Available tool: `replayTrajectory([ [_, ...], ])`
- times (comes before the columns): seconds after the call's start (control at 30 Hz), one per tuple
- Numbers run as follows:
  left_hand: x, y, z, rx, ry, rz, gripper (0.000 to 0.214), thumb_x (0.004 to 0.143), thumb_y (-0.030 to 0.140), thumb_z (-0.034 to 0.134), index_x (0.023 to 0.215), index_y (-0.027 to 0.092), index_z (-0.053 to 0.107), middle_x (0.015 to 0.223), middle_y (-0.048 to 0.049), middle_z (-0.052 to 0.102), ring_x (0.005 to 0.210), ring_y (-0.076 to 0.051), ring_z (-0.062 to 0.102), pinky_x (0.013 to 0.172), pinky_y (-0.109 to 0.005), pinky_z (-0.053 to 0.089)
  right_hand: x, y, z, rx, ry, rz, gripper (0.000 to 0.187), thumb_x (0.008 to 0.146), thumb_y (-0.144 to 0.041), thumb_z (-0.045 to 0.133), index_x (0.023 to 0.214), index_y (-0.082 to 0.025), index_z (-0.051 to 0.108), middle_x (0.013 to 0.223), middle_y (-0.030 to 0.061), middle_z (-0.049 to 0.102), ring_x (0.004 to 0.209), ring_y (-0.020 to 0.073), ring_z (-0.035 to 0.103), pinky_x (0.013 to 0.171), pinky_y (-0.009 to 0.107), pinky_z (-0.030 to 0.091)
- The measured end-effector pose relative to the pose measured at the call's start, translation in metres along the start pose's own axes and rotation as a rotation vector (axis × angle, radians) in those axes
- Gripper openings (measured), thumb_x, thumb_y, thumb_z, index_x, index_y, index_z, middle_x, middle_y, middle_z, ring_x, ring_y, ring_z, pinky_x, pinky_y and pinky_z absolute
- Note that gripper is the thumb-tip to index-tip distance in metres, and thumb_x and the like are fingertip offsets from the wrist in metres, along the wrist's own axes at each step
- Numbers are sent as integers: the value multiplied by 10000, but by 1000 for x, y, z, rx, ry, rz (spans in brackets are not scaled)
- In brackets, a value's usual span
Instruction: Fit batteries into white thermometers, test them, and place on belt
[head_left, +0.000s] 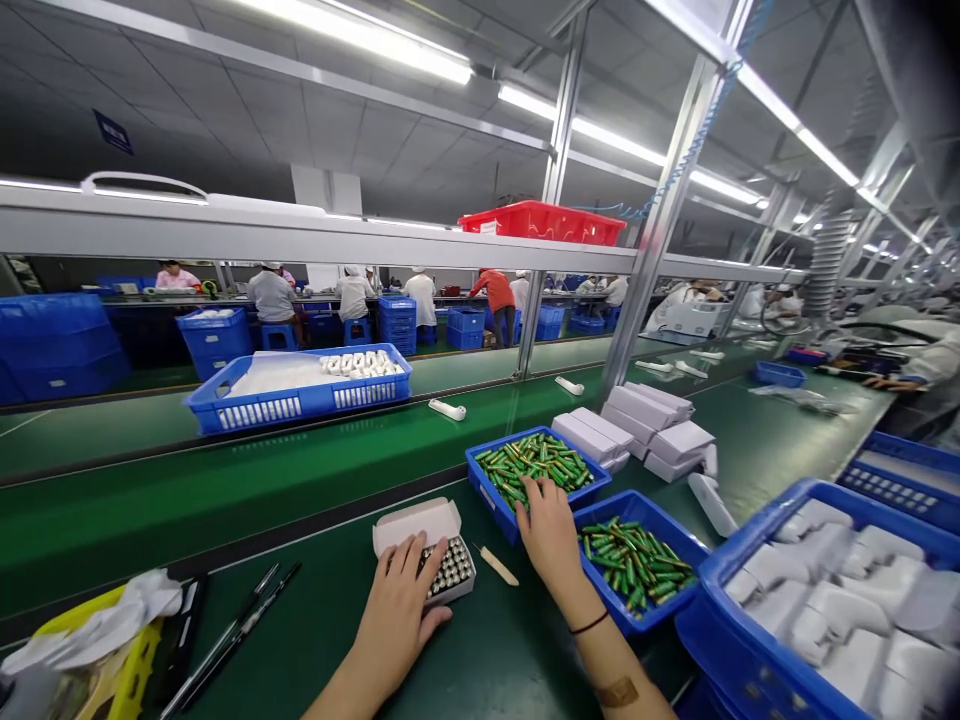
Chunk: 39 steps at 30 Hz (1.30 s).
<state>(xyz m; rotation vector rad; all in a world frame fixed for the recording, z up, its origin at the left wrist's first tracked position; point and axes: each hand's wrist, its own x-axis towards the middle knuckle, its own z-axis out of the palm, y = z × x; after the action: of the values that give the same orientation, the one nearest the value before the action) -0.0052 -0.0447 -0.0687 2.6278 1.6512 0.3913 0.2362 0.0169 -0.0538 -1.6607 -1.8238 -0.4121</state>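
Observation:
My left hand [401,600] lies with fingers apart over a small white carton [417,518] with its lid up. Silver-ended batteries [452,568] stand upright in rows inside it, partly covered by the fingers. My right hand [547,530] reaches to the near edge of a blue tray [491,505] heaped with green batteries [536,458]. Its fingers are slightly bent and apart, touching or just above the pile, and nothing shows in them. Beside that wrist is a second blue tray [690,540] of green batteries [637,560]. A wooden-handled pick [499,566] lies between my hands.
White boxes [649,425] are stacked behind the trays. A large blue bin [757,650] of white pieces stands at right. Pens [232,635] and a yellow basket [135,665] lie left. White handset-like parts [448,410] sit on the green conveyor [300,475]. People work beyond.

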Motion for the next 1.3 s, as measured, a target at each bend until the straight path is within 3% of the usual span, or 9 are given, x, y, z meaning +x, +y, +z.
replayTrajectory([
  [0.1, -3, -3, -7, -146, -32, -14, 634, 859, 339, 553, 1449, 315, 322, 1466, -95, 405, 1325, -336, 385, 1045, -514, 370, 21, 5, 14, -30, -47, 14, 284, 861, -204, 498, 1128, -169, 591, 990, 138, 582, 875, 292, 519, 692, 374, 408],
  [0.23, 19, -13, -46, -336, 80, -57, 494, 926, 388, 405, 1414, 323, 376, 1443, -91, 426, 1277, -302, 449, 938, -409, 488, 32, 5, 30, -29, -84, 36, 263, 841, -118, 477, 1049, -183, 625, 902, 109, 584, 775, 261, 545, 639, 345, 387],
  [0.33, 79, -28, -77, -387, 160, -78, 416, 951, 404, 331, 1320, 290, 486, 1360, -95, 495, 1231, -277, 487, 971, -419, 454, 32, 5, 37, -1, -69, 71, 317, 851, -40, 381, 1017, -187, 608, 902, 103, 585, 769, 251, 546, 654, 351, 397],
  [0.4, 136, -42, -81, -366, 54, -51, 411, 961, 397, 297, 1267, 236, 519, 1290, -103, 538, 1185, -246, 521, 989, -404, 437, 28, 7, 42, 24, -58, 85, 346, 851, -11, 336, 982, -200, 594, 894, 96, 595, 788, 252, 549, 665, 353, 416],
  [0.57, 274, -68, -31, -241, -98, -103, 386, 900, 286, 523, 1263, 156, 509, 1246, -136, 550, 1096, -254, 570, 927, -429, 470, 19, 14, 50, 255, 69, 80, 305, 900, -80, 327, 1042, -221, 557, 850, 84, 626, 766, 245, 595, 651, 351, 501],
  [0.73, 343, -76, 18, -100, -91, -208, 427, 879, 295, 583, 1280, 177, 491, 1356, -116, 459, 1193, -288, 485, 966, -531, 425, 16, 16, 46, 431, 184, 101, 349, 947, -157, 322, 1227, -216, 521, 870, 108, 660, 782, 239, 648, 644, 337, 555],
  [1.0, 330, -117, 26, -186, -83, -387, 336, 887, 309, 572, 1183, 151, 549, 1222, -102, 551, 1061, -239, 565, 883, -458, 488, 14, 3, 33, 593, 328, 60, 148, 921, -221, 508, 1000, -216, 633, 801, 75, 709, 713, 231, 684, 647, 323, 534],
  [1.17, 290, -136, -16, -497, 58, -435, 281, 886, 324, 572, 1092, 133, 581, 1062, -77, 612, 913, -195, 607, 803, -404, 514, 16, 1, 23, 630, 322, 142, 153, 925, -298, 496, 943, -214, 622, 803, 65, 700, 698, 208, 679, 618, 283, 508],
  [1.3, 238, -125, -59, -827, 391, -392, 386, 813, 329, 628, 1145, 153, 540, 1036, -67, 630, 937, -193, 604, 845, -345, 489, 22, -11, 11, 943, 120, 422, 233, 880, -447, 533, 855, -215, 537, 647, -10, 577, 423, 114, 486, 405, 229, 344],
])
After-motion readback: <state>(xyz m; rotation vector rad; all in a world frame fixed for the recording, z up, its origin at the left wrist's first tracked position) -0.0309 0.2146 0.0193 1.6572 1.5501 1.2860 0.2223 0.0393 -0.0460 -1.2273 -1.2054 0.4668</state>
